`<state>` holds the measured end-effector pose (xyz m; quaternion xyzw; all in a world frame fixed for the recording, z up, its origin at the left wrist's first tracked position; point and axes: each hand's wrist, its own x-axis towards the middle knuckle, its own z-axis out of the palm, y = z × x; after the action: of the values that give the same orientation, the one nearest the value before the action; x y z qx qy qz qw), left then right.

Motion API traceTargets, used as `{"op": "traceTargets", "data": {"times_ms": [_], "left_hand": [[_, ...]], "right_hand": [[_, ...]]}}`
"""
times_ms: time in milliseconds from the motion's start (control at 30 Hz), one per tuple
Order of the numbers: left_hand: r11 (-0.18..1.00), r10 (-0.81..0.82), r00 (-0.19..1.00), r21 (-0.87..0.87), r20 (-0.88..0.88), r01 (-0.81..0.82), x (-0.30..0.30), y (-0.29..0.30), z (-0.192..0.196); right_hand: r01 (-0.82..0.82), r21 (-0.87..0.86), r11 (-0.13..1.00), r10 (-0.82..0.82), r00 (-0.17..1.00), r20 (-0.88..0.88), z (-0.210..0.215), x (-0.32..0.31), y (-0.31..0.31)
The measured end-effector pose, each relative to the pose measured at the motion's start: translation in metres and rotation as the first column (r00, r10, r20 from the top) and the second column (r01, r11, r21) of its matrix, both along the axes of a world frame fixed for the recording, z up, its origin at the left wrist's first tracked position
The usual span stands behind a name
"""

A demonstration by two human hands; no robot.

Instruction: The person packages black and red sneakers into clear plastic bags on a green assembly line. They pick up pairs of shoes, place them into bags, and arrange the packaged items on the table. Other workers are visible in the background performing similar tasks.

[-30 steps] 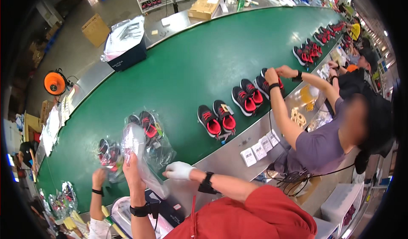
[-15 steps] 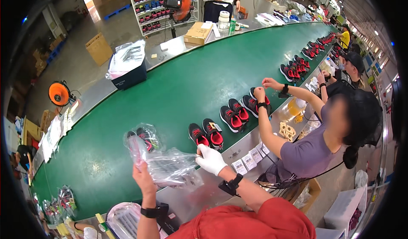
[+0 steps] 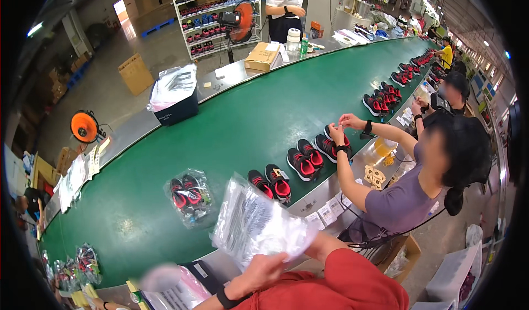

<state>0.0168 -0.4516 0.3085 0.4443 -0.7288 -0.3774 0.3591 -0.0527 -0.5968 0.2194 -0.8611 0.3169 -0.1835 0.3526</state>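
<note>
One clear plastic bag [image 3: 248, 216] is held up over the near edge of the green belt [image 3: 231, 134], in front of the red shirt [image 3: 336, 282]. The person's left hand [image 3: 264, 268] has its fingers closed on the bag's lower border. The right forearm [image 3: 324, 245] reaches behind the bag; the right hand is covered there, and I cannot tell whether it is open or closed.

Left of the bag, apart from it, one bagged pair of shoes [image 3: 190, 196] lies on the belt, closer to its near edge than its far one. Right of the bag, three unbagged pairs, six black-and-red shoes [image 3: 302, 163], stand in a row along the near edge. The bag partly overlaps the first pair; a co-worker's two hands [image 3: 340, 129] are at the third. More bagged shoes [image 3: 82, 263] gather toward the belt's left end, too bunched to count.

Two dark bins hold plastic bags: one bin [image 3: 181, 113] at the far edge, the other bin [image 3: 203, 276] beside the near edge. White cards [image 3: 326, 214], at least three, lie on the metal counter [image 3: 304, 204].
</note>
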Motion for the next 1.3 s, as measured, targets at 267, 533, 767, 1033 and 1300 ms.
{"op": "traceTargets", "data": {"times_ms": [267,533,767,1033,1300], "left_hand": [[0.579,0.815,0.579,-0.040,0.020,-0.814,0.103,-0.034,-0.010],[0.523,0.852,0.520,0.116,-0.057,-0.845,0.118,-0.055,-0.002],[0.595,0.802,0.597,0.100,-0.011,-0.797,0.083,-0.067,-0.004],[0.574,0.814,0.580,0.201,-0.032,-0.794,0.104,-0.066,-0.024],[0.538,0.843,0.492,0.331,-0.217,-0.776,0.106,-0.075,-0.050]], "right_hand": [[-0.365,0.115,0.924,0.377,0.812,-0.445,-0.005,0.032,0.043],[0.200,0.262,0.944,-0.288,0.888,0.359,0.055,-0.023,0.011],[0.170,-0.123,0.978,-0.210,0.791,-0.575,-0.070,-0.041,-0.047],[0.415,0.024,0.909,-0.395,0.880,-0.264,-0.058,-0.053,-0.065],[-0.163,0.778,0.606,-0.422,0.763,0.489,0.065,-0.075,-0.048]]}}
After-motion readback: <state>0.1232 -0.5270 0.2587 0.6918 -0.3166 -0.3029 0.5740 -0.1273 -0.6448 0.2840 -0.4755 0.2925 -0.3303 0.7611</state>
